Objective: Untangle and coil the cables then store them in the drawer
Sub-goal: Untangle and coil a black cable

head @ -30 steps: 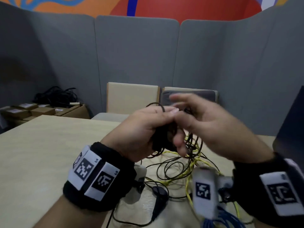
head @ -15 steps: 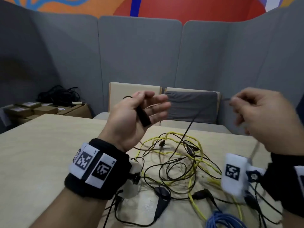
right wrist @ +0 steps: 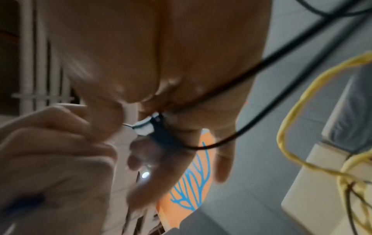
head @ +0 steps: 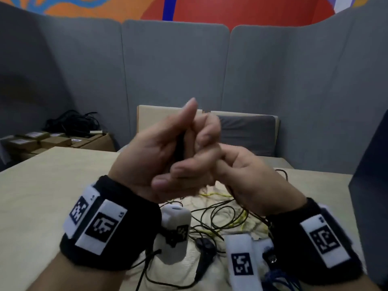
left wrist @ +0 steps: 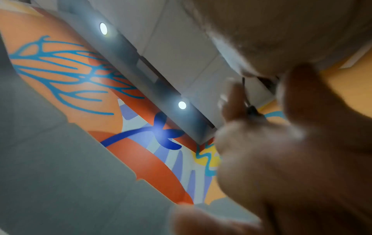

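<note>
Cable [head: 180, 147], black, held raised above counter [head: 42, 185]: left hand [head: 151, 156] fingers curled round it, right hand [head: 247, 177] fingers pinch it alongside. Yellow cable [head: 212, 194] tangle below on counter; grey partitions [head: 168, 66] behind.

The table [head: 42, 185] has a pale, matt wood-look top, smooth and without shine. On it, the thin black cable [head: 212, 213] wears a smooth, slightly glossy plastic jacket, as does the yellow cable [right wrist: 292, 101], which looks faintly twisted along its length. At 12 o'clock stand grey partition panels [head: 174, 70] of matt, felt-like cloth. At 9 o'clock sit brown cardboard boxes [head: 52, 141], dull and papery. The wristbands [head: 117, 244] are black knitted cloth, probably terry, with smooth white printed tags.
</note>
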{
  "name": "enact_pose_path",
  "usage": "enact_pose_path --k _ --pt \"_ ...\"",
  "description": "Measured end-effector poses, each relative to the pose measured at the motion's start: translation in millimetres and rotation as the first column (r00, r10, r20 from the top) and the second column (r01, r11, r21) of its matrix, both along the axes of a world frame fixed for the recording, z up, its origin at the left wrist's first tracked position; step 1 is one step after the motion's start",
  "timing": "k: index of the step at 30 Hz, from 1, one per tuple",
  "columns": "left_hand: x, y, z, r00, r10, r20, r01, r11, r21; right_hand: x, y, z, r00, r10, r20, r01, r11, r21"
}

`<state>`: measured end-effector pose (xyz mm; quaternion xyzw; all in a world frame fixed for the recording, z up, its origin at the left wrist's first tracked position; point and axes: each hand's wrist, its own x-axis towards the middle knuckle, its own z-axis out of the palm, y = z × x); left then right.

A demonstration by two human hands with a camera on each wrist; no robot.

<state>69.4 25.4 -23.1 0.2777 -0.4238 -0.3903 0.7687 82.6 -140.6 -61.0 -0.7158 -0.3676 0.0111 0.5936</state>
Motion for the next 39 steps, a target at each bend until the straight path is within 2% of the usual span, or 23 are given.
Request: enact_pose_path --k 2,3,5,7,9,12,14,15,17,18,20,22,23,25,26,27,28,29,30,32,34,36,39 --pt "4.8 2.3 1.5 0.976 0.212 0.057 -0.211 0.977 -0.01 -1.9 -2.5 2.4 0.997 -0.062 -0.035 0.062 0.998 0.018" --pt "7.0 2.1 1.7 0.937 0.341 0.078 -0.34 0.94 -0.02 -3.7 -5.1 4.8 0.996 -0.074 -0.05 0.075 0.997 -0.001" --pt "11.1 1.5 1.2 0.849 0.526 0.059 -0.518 0.849 -0.106 -6.0 -12.3 9.0 0.99 -0.138 -0.013 0.135 0.981 -0.136" --pt "14.5 2.2 2.2 0.77 0.638 -0.001 -0.625 0.754 -0.202 -5.7 -18.7 9.9 0.967 -0.25 0.049 0.253 0.928 -0.274" --pt "20.3 6.4 3.9 0.632 0.774 -0.045 -0.758 0.605 -0.244 -4.7 -26.1 11.7 0.945 -0.317 0.084 0.327 0.883 -0.337" --pt "32.5 13.5 1.1 0.404 0.91 -0.094 -0.893 0.37 -0.255 -10.9 -35.9 22.5 0.937 -0.327 0.123 0.349 0.867 -0.356" --pt "39.0 11.5 -5.6 0.271 0.963 -0.005 -0.946 0.265 -0.187 -18.9 -41.4 31.6 0.92 -0.317 0.23 0.386 0.837 -0.389" --pt "41.0 8.6 -10.1 0.228 0.968 0.108 -0.959 0.242 -0.146 -23.1 -43.1 36.2 0.906 -0.317 0.28 0.408 0.829 -0.382" --pt "41.3 1.8 -18.7 0.191 0.9 0.391 -0.969 0.238 -0.074 -31.3 -48.4 44.4 0.883 -0.334 0.33 0.436 0.843 -0.314" --pt "40.5 -2.1 -22.3 0.19 0.84 0.509 -0.967 0.248 -0.048 -34.7 -51.3 48.0 0.868 -0.35 0.353 0.452 0.851 -0.267" --pt "36.0 -13.0 -27.4 0.212 0.745 0.633 -0.958 0.286 -0.015 -42.3 -54.9 53.1 0.844 -0.365 0.394 0.466 0.863 -0.197" --pt "27.8 -26.8 -28.8 0.241 0.748 0.619 -0.952 0.306 0.0 -48.4 -55.8 55.8 0.839 -0.339 0.426 0.459 0.861 -0.219" --pt "25.2 -33.2 -28.8 0.283 0.803 0.525 -0.943 0.332 0.002 -51.0 -54.4 56.5 0.852 -0.303 0.428 0.446 0.847 -0.288" --pt "26.2 -38.7 -27.7 0.348 0.919 0.187 -0.932 0.361 -0.038 -56.8 -47.3 57.3 0.914 -0.2 0.353 0.36 0.8 -0.48" --pt "30.1 -38.3 -28.5 0.336 0.94 0.058 -0.938 0.339 -0.069 -58.9 -44.5 57.5 0.939 -0.157 0.307 0.308 0.782 -0.542" --pt "34.6 -36.8 -29.9 0.31 0.951 -0.003 -0.948 0.309 -0.081 -61.1 -41.8 58.0 0.948 -0.134 0.288 0.279 0.781 -0.558" --pt "38.4 -34.4 -32.0 0.293 0.956 -0.004 -0.954 0.292 -0.075 -61.7 -40.4 57.7 0.942 -0.125 0.312 0.283 0.797 -0.533" --pt "41.6 -31.6 -34.3 0.302 0.953 0.032 -0.951 0.303 -0.059 -61.7 -40.3 58.1 0.915 -0.156 0.373 0.33 0.821 -0.466" --pt "42.5 -29.5 -35.9 0.345 0.935 0.086 -0.937 0.349 -0.032 -60.6 -41.7 58.3 0.863 -0.225 0.453 0.409 0.837 -0.364" --pt "40.0 -28.0 -38.8 0.484 0.852 0.201 -0.873 0.485 0.048 -58.0 -46.1 59.3 0.738 -0.384 0.555 0.55 0.818 -0.166" --pt "34.7 -29.1 -39.4 0.582 0.741 0.333 -0.804 0.587 0.099 -53.7 -48.5 58.4 0.656 -0.478 0.584 0.616 0.786 -0.048" --pt "25.8 -32.8 -39.2 0.643 0.617 0.455 -0.737 0.66 0.146 -46.9 -48.4 55.3 0.582 -0.546 0.603 0.658 0.752 0.045" --pt "14.5 -36.5 -39.1 0.733 0.471 0.491 -0.636 0.731 0.247 -35.9 -44.7 49.5 0.512 -0.615 0.6 0.683 0.715 0.149"
